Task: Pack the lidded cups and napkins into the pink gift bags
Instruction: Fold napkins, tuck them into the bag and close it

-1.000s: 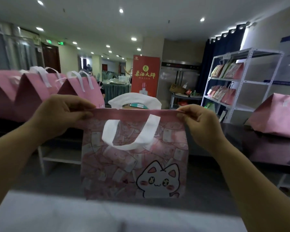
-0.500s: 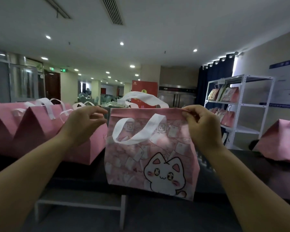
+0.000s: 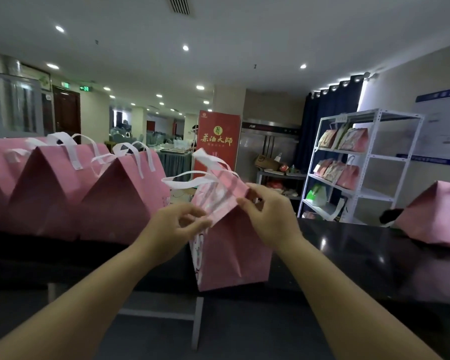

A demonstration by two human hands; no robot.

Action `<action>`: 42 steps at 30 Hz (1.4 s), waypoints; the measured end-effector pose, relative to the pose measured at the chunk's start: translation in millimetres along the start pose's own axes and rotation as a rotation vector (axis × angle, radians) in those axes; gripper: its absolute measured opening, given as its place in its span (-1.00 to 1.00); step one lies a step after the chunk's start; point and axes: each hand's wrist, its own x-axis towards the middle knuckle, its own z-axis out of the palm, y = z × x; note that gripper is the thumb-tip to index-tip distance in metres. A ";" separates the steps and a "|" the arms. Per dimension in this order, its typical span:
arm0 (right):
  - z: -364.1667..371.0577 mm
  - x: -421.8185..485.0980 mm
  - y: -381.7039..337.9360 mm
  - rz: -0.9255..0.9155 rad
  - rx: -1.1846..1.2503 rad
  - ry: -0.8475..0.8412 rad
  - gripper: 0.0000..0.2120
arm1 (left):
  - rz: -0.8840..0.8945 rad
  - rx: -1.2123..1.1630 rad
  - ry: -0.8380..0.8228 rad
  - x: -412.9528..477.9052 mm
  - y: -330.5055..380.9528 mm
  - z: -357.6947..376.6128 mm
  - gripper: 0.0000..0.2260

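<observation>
A pink gift bag (image 3: 231, 250) with white handles stands turned side-on on the dark table (image 3: 361, 255), its plain gusset facing me. My left hand (image 3: 172, 227) pinches the near end of its folded top edge. My right hand (image 3: 268, 216) pinches the far end of the same edge. The two white handles stick up and lean left above the top. No cups or napkins show; the bag's inside is hidden.
A row of closed pink gift bags (image 3: 89, 198) stands on the table at the left. Another pink bag (image 3: 437, 216) lies at the far right. A white shelf rack (image 3: 353, 165) with more bags stands behind, beside a red banner (image 3: 218, 141).
The bag has turned from showing its cat front to showing its side and now stands on the table. Both hands have come closer together along its top edge.
</observation>
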 end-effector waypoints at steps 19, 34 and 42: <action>84.3 -4.0 27.5 0.358 0.053 -0.253 -0.65 | -0.035 0.348 0.110 33.9 -52.9 -10.8 -0.73; 125.2 31.7 1.3 0.345 -0.091 -0.336 -0.64 | -0.167 0.629 0.046 51.3 -81.7 -42.0 -0.67; 68.6 -3.3 -26.9 0.071 -0.272 -0.287 -0.72 | 0.024 0.553 0.109 -9.8 -49.3 -62.9 -0.70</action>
